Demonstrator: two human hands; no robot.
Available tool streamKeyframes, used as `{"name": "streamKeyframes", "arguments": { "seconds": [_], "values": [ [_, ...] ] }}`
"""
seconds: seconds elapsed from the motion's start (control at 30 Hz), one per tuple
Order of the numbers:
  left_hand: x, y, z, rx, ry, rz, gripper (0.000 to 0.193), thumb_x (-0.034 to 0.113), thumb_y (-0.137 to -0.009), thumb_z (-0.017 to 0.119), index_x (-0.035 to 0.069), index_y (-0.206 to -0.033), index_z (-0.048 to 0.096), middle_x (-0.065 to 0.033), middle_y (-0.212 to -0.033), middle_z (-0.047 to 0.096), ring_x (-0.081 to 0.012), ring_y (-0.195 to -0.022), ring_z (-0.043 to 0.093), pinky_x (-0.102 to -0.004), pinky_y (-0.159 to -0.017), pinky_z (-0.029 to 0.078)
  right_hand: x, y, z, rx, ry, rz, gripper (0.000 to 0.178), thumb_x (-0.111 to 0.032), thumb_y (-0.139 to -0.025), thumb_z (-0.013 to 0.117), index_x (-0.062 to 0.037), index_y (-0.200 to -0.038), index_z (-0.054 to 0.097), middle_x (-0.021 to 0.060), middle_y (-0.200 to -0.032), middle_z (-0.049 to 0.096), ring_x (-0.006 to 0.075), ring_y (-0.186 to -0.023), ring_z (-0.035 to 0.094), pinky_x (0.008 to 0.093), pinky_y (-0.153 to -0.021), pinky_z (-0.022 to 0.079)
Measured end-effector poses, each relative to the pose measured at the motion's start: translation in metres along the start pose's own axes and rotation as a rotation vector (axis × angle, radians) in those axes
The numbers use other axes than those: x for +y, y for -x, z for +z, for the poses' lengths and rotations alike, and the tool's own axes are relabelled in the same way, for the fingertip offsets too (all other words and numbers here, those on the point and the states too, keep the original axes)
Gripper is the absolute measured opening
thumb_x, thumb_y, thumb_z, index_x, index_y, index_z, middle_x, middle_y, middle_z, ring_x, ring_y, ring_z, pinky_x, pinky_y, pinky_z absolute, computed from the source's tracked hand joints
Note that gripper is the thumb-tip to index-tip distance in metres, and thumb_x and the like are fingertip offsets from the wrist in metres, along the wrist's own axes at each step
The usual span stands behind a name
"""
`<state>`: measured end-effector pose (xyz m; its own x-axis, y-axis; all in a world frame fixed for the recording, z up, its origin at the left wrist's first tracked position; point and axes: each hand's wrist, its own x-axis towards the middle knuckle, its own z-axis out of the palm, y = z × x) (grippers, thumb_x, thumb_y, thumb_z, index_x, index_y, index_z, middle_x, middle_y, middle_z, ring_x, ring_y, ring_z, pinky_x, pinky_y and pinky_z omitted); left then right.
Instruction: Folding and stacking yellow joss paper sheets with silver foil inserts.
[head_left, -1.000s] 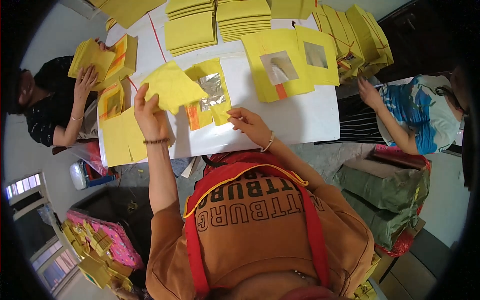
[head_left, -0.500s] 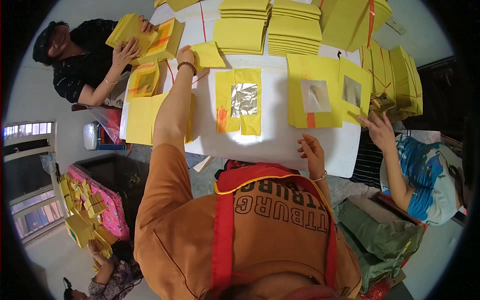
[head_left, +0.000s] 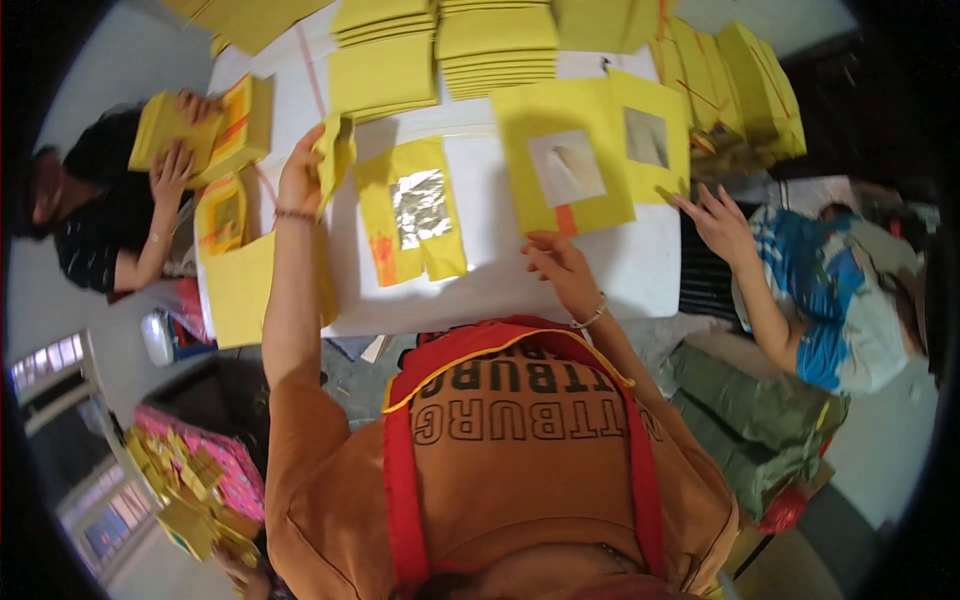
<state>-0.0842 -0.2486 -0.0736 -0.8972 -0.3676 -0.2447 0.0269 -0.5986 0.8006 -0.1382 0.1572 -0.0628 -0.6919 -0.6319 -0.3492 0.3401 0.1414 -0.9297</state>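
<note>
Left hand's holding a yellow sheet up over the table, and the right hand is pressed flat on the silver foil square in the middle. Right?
Not quite. In the head view the left hand does hold the yellow sheet, but the right hand rests on bare white table, apart from the silver foil square.

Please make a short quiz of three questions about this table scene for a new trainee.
1. True or false: the left hand holds a yellow sheet above the white table.
2. What lies in front of the person? A) a sheet with silver foil B) a red box C) scissors
3. Fill in: the right hand rests on the ____.

Key: 1 true; 2 A; 3 table.
</note>
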Motion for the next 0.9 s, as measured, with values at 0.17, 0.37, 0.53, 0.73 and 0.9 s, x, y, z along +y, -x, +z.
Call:
{"name": "streamKeyframes", "arguments": {
  "seconds": [0.17, 0.37, 0.53, 0.73, 0.9],
  "values": [
    [-0.029, 0.076, 0.093, -0.071, -0.226, -0.201, 0.043, -0.004, -0.066, 0.043, -0.002, -0.108, 0.051, -0.0110, -0.100, 0.056, -0.0176, -0.087, 0.056, -0.0280, -0.078, 0.046, 0.000, 0.002, 0.017, -0.046, 0.008, -0.007, 0.028, -0.016, -0.083, 0.053, -0.0048, -0.109, 0.051, 0.0058, -0.090, 0.056, 0.0096, -0.072, 0.053, 0.0218, -0.064, 0.044],
    [-0.056, 0.082, 0.105, -0.027, -0.668, -0.154, 0.038, -0.003, -0.070, 0.044, 0.004, -0.105, 0.055, -0.0012, -0.084, 0.055, -0.0040, -0.071, 0.050, -0.0174, -0.065, 0.041, 0.014, 0.014, 0.019, -0.104, 0.023, -0.030, 0.029, -0.017, -0.083, 0.053, -0.0045, -0.109, 0.051, 0.0058, -0.089, 0.056, 0.0097, -0.071, 0.052, 0.0218, -0.064, 0.044],
    [-0.072, 0.004, 0.104, -0.042, -1.267, 0.574, 0.034, 0.002, -0.067, 0.048, 0.007, -0.100, 0.057, -0.0114, -0.090, 0.057, -0.0249, -0.083, 0.054, -0.0317, -0.074, 0.043, 0.016, 0.030, 0.023, -0.121, 0.038, 0.039, 0.029, -0.014, -0.084, 0.051, -0.0047, -0.111, 0.048, 0.0046, -0.093, 0.055, 0.0093, -0.076, 0.050, 0.0210, -0.069, 0.042],
    [-0.123, -0.076, 0.114, 0.341, -1.059, 0.460, 0.035, -0.003, -0.066, 0.043, 0.005, -0.097, 0.056, -0.0195, -0.094, 0.054, -0.0331, -0.090, 0.051, -0.0357, -0.079, 0.041, 0.024, 0.059, 0.033, 0.018, 0.038, 0.005, 0.029, -0.017, -0.083, 0.053, -0.0035, -0.109, 0.050, 0.0050, -0.092, 0.056, 0.0103, -0.075, 0.053, 0.0222, -0.066, 0.044],
    [-0.145, -0.068, 0.138, 0.417, -1.061, 0.427, 0.039, -0.005, -0.065, 0.044, 0.002, -0.103, 0.050, -0.0229, -0.107, 0.044, -0.0366, -0.097, 0.046, -0.0364, -0.084, 0.038, 0.038, 0.080, 0.030, 0.186, -0.100, 0.104, 0.029, -0.018, -0.084, 0.052, -0.0052, -0.110, 0.049, 0.0041, -0.095, 0.057, 0.0103, -0.076, 0.053, 0.0205, -0.064, 0.042]
  ]
}}
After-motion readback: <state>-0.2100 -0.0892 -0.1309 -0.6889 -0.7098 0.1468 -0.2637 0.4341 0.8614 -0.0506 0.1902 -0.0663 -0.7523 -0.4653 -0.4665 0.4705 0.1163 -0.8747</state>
